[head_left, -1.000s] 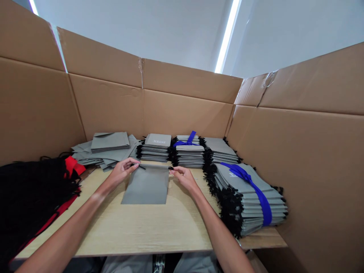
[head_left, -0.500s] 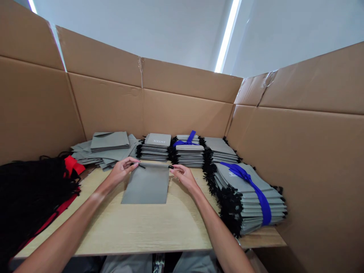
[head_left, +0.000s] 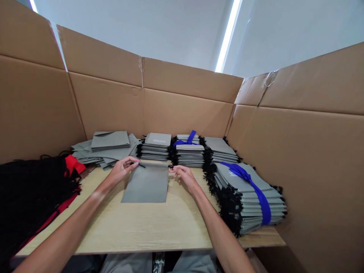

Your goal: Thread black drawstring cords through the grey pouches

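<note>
A flat grey fabric pouch lies on the table in front of me, its far edge between my hands. My left hand is closed at the pouch's far left corner, pinching a black cord whose short end points across the fabric. At the far right corner, my right hand pinches a small loop of black cord between thumb and fingertips. The fabric hangs together flat, with no print on the side facing up.
Stacked grey pouches with black cord ends stand along the back. A bundle tied with blue ribbon sits at right. Loose grey pouches lie back left. Black cords heap on red cloth at left. Cardboard walls surround the table.
The fingers of my right hand have shifted slightly around the cord loop at the right corner. My left hand stays in place, and the pouch has barely moved.
</note>
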{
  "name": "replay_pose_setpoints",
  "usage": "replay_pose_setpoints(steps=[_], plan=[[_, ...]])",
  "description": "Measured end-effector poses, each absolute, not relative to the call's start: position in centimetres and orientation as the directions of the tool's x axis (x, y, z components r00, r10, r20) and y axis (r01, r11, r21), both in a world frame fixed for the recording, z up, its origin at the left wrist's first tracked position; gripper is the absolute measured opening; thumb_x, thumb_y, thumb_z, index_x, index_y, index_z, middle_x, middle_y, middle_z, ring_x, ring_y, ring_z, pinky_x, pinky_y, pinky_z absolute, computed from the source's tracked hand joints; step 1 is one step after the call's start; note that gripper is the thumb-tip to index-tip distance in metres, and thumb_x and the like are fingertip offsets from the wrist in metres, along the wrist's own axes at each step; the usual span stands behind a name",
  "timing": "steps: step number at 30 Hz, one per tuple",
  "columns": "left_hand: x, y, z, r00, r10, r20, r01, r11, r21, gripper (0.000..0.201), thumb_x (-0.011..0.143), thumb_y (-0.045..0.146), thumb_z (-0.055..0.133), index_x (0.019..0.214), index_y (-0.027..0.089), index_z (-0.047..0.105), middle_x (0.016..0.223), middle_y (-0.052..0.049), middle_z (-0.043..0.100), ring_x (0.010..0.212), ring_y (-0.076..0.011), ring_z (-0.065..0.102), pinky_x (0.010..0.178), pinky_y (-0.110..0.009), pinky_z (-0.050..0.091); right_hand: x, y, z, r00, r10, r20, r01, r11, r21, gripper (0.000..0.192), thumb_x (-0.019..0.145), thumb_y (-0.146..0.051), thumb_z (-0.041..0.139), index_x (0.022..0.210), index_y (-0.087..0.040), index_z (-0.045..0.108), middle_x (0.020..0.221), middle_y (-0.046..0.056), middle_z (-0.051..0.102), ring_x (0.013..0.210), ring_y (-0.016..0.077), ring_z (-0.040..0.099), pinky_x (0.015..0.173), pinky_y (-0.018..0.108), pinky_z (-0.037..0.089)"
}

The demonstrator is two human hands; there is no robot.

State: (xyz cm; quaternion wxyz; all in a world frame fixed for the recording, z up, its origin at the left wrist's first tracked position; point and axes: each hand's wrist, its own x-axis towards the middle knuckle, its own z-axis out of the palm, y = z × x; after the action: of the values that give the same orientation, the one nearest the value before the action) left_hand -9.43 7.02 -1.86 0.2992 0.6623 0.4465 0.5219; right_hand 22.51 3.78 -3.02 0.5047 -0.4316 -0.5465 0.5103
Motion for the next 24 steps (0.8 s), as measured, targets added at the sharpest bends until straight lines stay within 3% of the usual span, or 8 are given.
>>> replay_pose_setpoints(steps=[6,13,18,24], plan=[[-9.5,7.2,-1.8,0.060,0.901,0.430,0.289,-0.428,0.856,0.070,0.063,0.088,0.083,0.088,0.023,0.078,0.095,-0.011,0.082,0.092,-0.0313,0.076,0.083,-0.037,0.060,22.5,4.2,-3.2,-0.125,0.979,0.159,-0.018,0.157,-0.987,0.055,0.069,-0.065,0.092,0.092,-0.017,0.082,0.097,0.012,0.082,0.073,0.0172,0.065,0.055,0.025,0.037],[-9.5,7.2,-1.9,0.056,0.904,0.424,0.292,-0.421,0.859,0.068,0.063,0.086,0.084,0.090,0.024,0.079,0.098,-0.011,0.083,0.094,-0.0319,0.076,0.083,-0.038,0.061,22.7,4.4,-3.6,-0.118,0.975,0.189,0.011,0.192,-0.981,0.052,0.072,-0.064,0.092,0.092,-0.017,0.082,0.096,0.012,0.082,0.081,0.0221,0.071,0.062,0.027,0.045],[-9.4,6.6,-1.6,0.038,0.920,0.390,0.290,-0.384,0.877,0.071,0.064,0.086,0.084,0.096,0.022,0.081,0.103,-0.012,0.084,0.098,-0.0331,0.076,0.084,-0.038,0.061,23.1,4.6,-3.8,-0.070,0.982,0.173,0.058,0.177,-0.982,0.039,0.074,-0.053,0.087,0.090,-0.018,0.082,0.092,0.009,0.082,0.081,0.0221,0.069,0.062,0.027,0.045],[-9.8,6.3,-1.6,-0.012,0.918,0.396,0.271,-0.378,0.885,0.068,0.067,0.083,0.086,0.098,0.023,0.081,0.108,-0.013,0.084,0.103,-0.0348,0.076,0.086,-0.038,0.061,23.8,4.8,-3.3,-0.080,0.984,0.159,0.173,0.171,-0.970,0.020,0.075,-0.036,0.069,0.078,-0.019,0.080,0.084,0.006,0.078,0.075,0.0191,0.063,0.060,0.026,0.039]])
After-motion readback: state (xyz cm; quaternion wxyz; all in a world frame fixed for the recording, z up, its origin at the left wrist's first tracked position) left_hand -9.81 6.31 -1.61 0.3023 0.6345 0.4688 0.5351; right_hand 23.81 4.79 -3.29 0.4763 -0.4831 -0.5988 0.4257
